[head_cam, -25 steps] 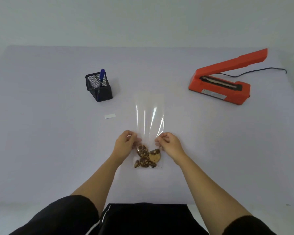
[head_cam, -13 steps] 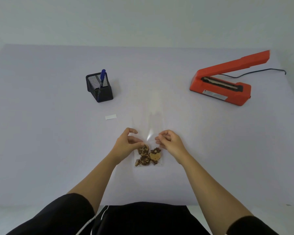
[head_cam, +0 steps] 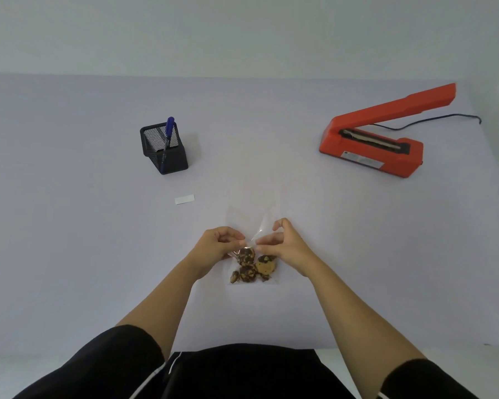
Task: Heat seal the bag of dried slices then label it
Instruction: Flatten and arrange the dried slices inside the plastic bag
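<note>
Here, at the centre of the frame, the left hand [head_cam: 217,246] and the right hand [head_cam: 286,246] each pinch the clear bag [head_cam: 251,218] with curled fingers just above the dried slices [head_cam: 251,267], which sit in its lower end on the table [head_cam: 69,254]. The orange heat sealer [head_cam: 372,146] sits at upper right, arm raised. A white label [head_cam: 184,199] lies left of the bag, below a mesh holder [head_cam: 167,159] with a blue pen [head_cam: 169,129].

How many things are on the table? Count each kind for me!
Orange heat sealer: 1
Black mesh pen cup: 1
Blue pen: 1
White label: 1
Clear bag of dried slices: 1
Total: 5
</note>
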